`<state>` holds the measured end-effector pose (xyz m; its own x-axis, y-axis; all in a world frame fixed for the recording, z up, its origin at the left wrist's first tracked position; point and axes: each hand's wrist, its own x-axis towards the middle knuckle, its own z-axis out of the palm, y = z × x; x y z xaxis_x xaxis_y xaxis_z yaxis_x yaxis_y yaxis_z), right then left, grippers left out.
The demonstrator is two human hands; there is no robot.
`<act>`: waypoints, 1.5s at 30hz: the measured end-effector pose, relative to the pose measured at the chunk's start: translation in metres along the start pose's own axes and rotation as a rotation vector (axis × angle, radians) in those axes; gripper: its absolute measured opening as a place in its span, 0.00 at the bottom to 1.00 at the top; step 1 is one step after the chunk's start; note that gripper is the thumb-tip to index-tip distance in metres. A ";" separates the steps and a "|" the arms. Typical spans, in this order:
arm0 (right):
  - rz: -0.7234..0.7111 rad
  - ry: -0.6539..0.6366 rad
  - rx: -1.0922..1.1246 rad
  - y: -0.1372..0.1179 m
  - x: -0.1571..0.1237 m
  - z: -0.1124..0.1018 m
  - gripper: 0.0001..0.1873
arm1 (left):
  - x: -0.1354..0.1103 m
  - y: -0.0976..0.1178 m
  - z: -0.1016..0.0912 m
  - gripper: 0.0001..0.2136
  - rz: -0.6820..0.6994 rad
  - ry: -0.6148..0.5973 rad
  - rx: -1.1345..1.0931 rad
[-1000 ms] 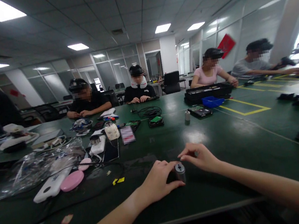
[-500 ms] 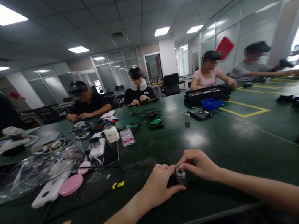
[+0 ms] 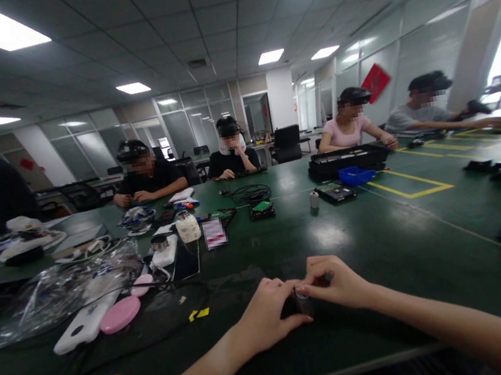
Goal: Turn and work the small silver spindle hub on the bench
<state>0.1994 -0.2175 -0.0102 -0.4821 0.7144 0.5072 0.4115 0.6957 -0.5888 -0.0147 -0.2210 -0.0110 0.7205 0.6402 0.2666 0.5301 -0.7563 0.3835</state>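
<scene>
A small dark metal cylinder stands upright on the green table in front of me. My left hand curls round its left side, thumb and fingers closed against it. My right hand pinches the cylinder's top with fingertips pressed together over it. Most of the cylinder is hidden between the two hands.
To my left lie a pink round case, a white device, a plastic bag, black cables and yellow tape bits. Farther off are a white canister, circuit boards, a blue bin and a black tray. Several people sit around the table.
My right hand has come down from above the cylinder and closed its fingertips on the top. The left hand has stayed wrapped at the cylinder's side.
</scene>
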 end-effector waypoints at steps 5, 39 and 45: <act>0.010 0.015 -0.002 0.002 0.001 0.003 0.17 | 0.001 0.001 -0.001 0.22 0.009 -0.001 -0.002; 0.124 0.055 0.011 0.027 0.004 -0.011 0.13 | -0.001 0.001 -0.001 0.25 0.004 -0.003 0.013; 0.034 -0.017 0.143 -0.001 -0.002 -0.003 0.12 | 0.001 0.000 -0.001 0.22 0.005 -0.006 0.026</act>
<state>0.2027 -0.2191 -0.0089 -0.4833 0.7351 0.4755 0.3137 0.6525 -0.6898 -0.0145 -0.2206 -0.0103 0.7259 0.6354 0.2633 0.5377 -0.7630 0.3588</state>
